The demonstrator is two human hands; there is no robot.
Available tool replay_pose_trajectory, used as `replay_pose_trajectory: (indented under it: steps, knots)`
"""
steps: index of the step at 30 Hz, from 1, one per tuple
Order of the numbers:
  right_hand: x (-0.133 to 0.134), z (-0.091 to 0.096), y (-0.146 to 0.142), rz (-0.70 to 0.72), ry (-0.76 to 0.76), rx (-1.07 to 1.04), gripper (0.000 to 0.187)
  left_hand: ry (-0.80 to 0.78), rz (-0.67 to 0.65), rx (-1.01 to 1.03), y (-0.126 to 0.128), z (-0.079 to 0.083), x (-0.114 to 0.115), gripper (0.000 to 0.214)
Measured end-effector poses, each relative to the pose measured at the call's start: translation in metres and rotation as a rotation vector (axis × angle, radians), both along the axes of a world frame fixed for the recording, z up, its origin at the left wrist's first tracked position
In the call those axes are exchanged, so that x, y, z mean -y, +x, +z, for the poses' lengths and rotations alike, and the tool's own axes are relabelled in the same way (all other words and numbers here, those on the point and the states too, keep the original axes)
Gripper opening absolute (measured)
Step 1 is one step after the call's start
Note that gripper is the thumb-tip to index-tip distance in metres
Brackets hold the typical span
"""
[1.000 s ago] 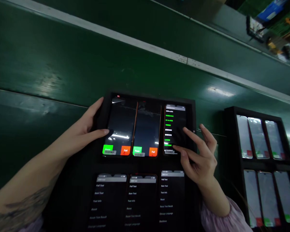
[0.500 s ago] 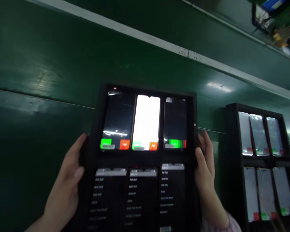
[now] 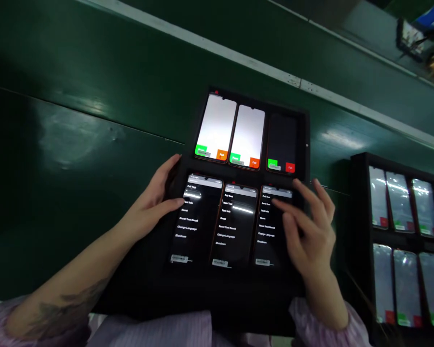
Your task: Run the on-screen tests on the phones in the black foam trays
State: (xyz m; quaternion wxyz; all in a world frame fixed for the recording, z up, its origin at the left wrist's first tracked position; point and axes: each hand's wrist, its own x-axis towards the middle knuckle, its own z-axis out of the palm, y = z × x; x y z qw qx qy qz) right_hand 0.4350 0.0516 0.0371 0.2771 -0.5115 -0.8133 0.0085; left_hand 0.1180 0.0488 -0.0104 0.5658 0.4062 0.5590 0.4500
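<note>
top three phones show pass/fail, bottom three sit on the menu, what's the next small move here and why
Probably a tap on a menu line of the bottom right phone. The right hand hovers over it with fingers spread, while the left hand rests a thumb at the bottom left phone. All three bottom phones show the list; the top row shows green and red buttons.

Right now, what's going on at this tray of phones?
A person works over a black tray holding six phones. The left hand touches the lower-left phone; the right hand taps the lower-right phone. The lower screens show menus, the upper ones pass/fail buttons. A second tray stands to the right.
</note>
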Motion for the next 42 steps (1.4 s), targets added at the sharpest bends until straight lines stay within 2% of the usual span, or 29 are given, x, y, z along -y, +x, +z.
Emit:
replay_pose_trajectory:
  steps: [2, 4, 8, 16, 18, 21, 25, 30, 36, 42]
  knots:
    - [0.018, 0.005, -0.013, 0.039, -0.053, 0.072, 0.027, -0.013, 0.015, 0.027, -0.001, 0.001, 0.009, 0.083]
    - [0.025, 0.004, -0.021, 0.067, -0.095, 0.117, 0.029, -0.016, 0.050, 0.068, 0.001, 0.002, 0.011, 0.081]
    - [0.020, -0.002, -0.023, 0.119, -0.126, 0.158, 0.033, -0.016, 0.044, 0.071, 0.008, 0.006, 0.004, 0.078]
    - [0.021, -0.006, -0.023, 0.119, -0.143, 0.188, 0.034, 0.017, -0.011, -0.093, 0.010, 0.002, -0.002, 0.085]
    - [0.023, -0.003, -0.019, 0.093, -0.131, 0.161, 0.033, 0.011, 0.000, -0.155, 0.011, 0.002, -0.003, 0.086]
    - [0.027, 0.005, -0.009, -0.026, -0.047, 0.081, 0.029, 0.012, 0.012, -0.228, 0.013, 0.002, -0.006, 0.089]
    - [0.034, 0.007, 0.001, -0.147, 0.007, 0.043, 0.027, -0.024, 0.025, -0.198, 0.014, 0.002, -0.008, 0.095]
    - [0.037, 0.001, 0.003, -0.156, 0.009, 0.025, 0.028, -0.067, 0.094, -0.200, 0.018, 0.004, -0.007, 0.100]
    - [0.035, -0.004, 0.004, -0.152, -0.007, 0.084, 0.028, -0.107, 0.157, -0.071, 0.024, 0.010, -0.005, 0.090]
    - [0.035, -0.007, 0.003, -0.173, -0.031, 0.117, 0.031, -0.086, 0.209, -0.069, 0.025, 0.010, -0.004, 0.082]
